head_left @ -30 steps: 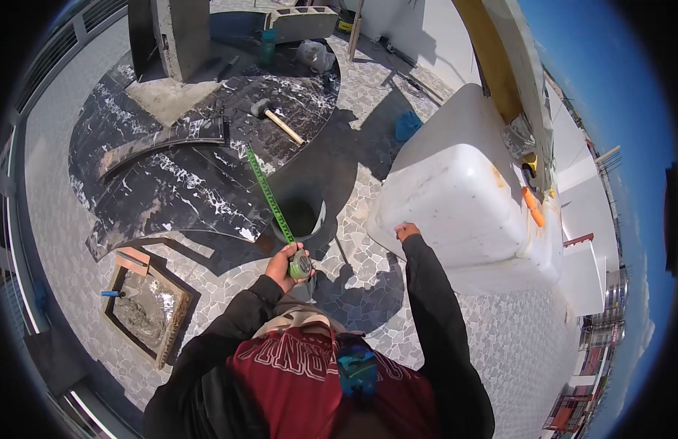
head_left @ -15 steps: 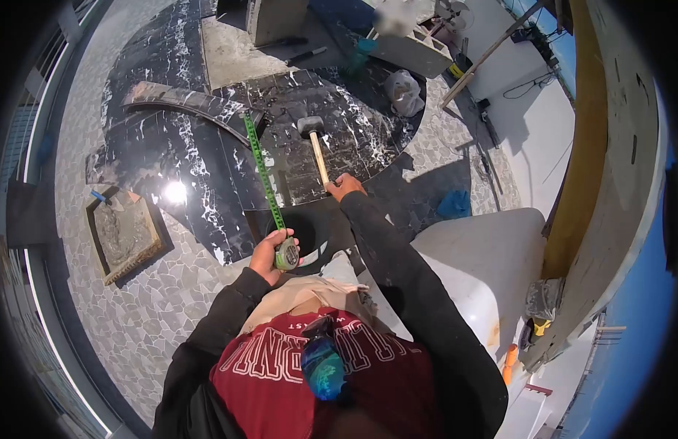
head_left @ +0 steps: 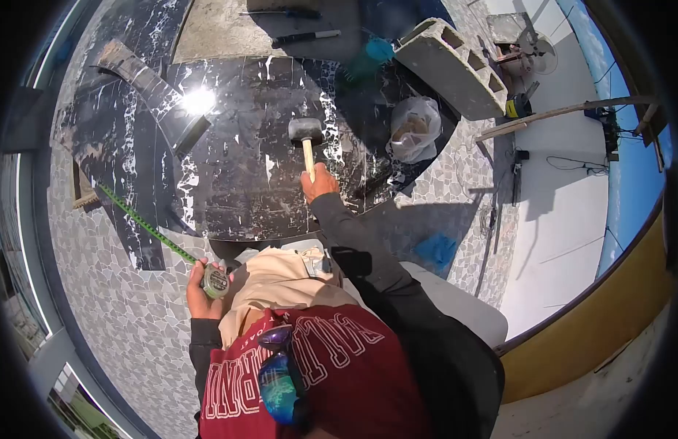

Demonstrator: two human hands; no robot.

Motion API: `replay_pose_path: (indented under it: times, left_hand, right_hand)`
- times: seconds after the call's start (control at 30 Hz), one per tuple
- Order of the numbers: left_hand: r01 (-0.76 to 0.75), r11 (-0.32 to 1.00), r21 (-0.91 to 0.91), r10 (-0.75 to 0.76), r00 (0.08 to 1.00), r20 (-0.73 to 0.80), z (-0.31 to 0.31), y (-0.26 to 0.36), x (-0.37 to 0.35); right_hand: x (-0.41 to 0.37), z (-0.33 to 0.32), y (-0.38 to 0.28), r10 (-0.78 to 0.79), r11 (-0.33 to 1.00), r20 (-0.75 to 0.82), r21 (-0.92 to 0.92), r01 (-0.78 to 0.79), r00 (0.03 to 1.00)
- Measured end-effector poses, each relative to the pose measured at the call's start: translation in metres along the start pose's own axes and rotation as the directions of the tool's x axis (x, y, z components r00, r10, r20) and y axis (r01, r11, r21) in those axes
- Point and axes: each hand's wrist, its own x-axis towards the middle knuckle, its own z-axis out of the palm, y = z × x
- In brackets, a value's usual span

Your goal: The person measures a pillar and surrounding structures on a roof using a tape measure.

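Note:
My left hand is closed around a tape measure, low at my left side. Its green blade is pulled out and slants up and left, over the edge of the black sheet. In my right hand is the light wooden handle of a mallet with a dark head. The mallet head is over the worn black sheet, which is marked with white streaks; whether it touches cannot be made out. A curved strip lies on the sheet at the upper left.
A hollow concrete block stands at the upper right, with a clear plastic bag in front of it. Dark tools lie at the back. A blue piece is on the stone-patterned floor. A fan stands by the white wall.
My left hand has moved left with the tape measure, and the blade has swung from upright to slanting left. The mallet in my right hand stands more upright. My view has turned.

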Motion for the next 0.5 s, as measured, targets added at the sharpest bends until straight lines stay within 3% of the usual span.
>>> replay_pose_path:
  times: [0.03, 0.1, 0.17, 0.23, 0.3, 0.37, 0.4, 0.47, 0.5]
  left_hand:
    - [-0.024, 1.0, -0.014, 0.024, 1.0, -0.009, 0.008, -0.009, -0.004]
    - [-0.03, 0.999, 0.019, 0.031, 0.998, -0.051, 0.025, -0.023, -0.009]
    - [-0.081, 0.995, 0.06, 0.081, 0.997, 0.005, 0.036, -0.036, -0.012]
    - [-0.101, 0.994, 0.035, 0.101, 0.995, -0.015, 0.048, -0.045, -0.012]
    - [-0.124, 0.992, 0.017, 0.125, 0.992, -0.026, 0.058, -0.046, -0.013]
    - [-0.162, 0.987, 0.007, 0.162, 0.986, -0.05, 0.066, -0.052, -0.014]
    - [-0.174, 0.985, 0.001, 0.173, 0.983, -0.066, 0.066, -0.055, -0.01]
    - [-0.187, 0.982, -0.03, 0.184, 0.98, -0.081, 0.068, -0.062, -0.004]
    - [-0.191, 0.981, -0.038, 0.188, 0.979, -0.074, 0.069, -0.066, 0.0]
  right_hand:
    - [0.009, -0.015, 0.021, 0.044, 0.999, -0.035, 0.015, -0.043, 0.998]
    - [0.026, -0.045, 0.056, -0.014, 1.0, -0.134, -0.004, 0.013, 0.991]
    - [0.05, -0.066, 0.092, -0.199, 0.975, -0.261, 0.042, 0.217, 0.945]
    - [0.065, -0.079, 0.119, -0.13, 0.989, -0.15, -0.09, 0.117, 0.98]
    - [0.063, -0.102, 0.101, -0.081, 0.964, -0.237, -0.264, 0.016, 0.968]
    - [0.072, -0.115, 0.083, -0.217, 0.97, -0.336, -0.175, 0.166, 0.916]
    - [0.085, -0.112, 0.07, -0.189, 0.982, -0.331, -0.08, 0.172, 0.924]
    - [0.116, -0.122, 0.001, -0.135, 0.982, -0.118, 0.114, 0.149, 0.984]
    - [0.138, -0.113, -0.03, -0.184, 0.963, -0.115, 0.179, 0.202, 0.976]
